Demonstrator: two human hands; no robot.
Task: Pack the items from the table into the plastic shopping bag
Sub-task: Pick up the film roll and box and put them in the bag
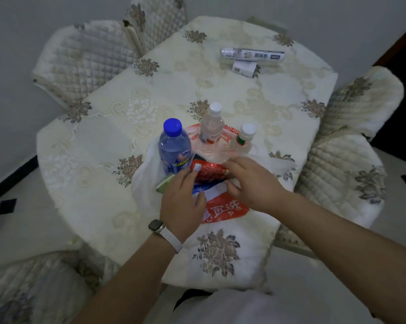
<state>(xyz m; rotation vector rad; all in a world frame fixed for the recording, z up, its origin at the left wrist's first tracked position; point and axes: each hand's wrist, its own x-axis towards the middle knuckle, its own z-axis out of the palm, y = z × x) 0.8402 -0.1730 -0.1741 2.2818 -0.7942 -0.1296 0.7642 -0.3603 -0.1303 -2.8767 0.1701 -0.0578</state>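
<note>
The white plastic shopping bag (223, 211) with red print lies open on the table. Three bottles stand in it: a blue-capped one (172, 146), a clear white-capped one (211, 127) and a small white-capped one (242, 141). A red packet (206, 171) lies across the bag's mouth, above a blue and white pack (207, 189) and beside a green box (164, 185). My left hand (181, 202) curls its fingers on the red packet's left end. My right hand (251, 181) grips the packet's right end, thumb below. The bag's handles are hidden.
A long roll in printed wrap (253, 54) and a small white box (244, 69) lie at the far right of the cloth-covered table (127, 127). Quilted chairs (80, 59) (351, 146) surround the table. The near table edge is just below my wrists.
</note>
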